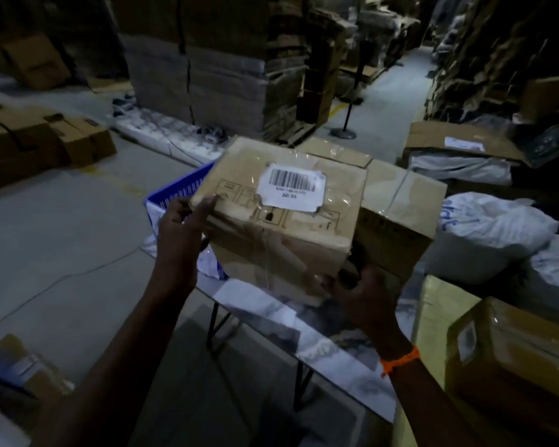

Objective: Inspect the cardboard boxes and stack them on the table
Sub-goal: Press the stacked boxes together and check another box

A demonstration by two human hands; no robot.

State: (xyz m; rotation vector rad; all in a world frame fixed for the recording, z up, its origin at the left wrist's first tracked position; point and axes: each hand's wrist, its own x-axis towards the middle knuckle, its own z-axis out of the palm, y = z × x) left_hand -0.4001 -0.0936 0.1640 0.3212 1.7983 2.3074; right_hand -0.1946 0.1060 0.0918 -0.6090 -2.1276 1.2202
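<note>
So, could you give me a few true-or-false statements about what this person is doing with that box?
1. The left hand and the right hand both grip the cardboard box. True.
2. The box's white sticker is blank. False: the label bears a barcode.
3. A band is worn on the left wrist. False: the orange band is on the right wrist.
4. A blue crate shows beyond the held box's left side. True.

Blue crate (178,191), white sacks (491,233) at rt, blk post stand (344,124) in aisle bkgd
</note>
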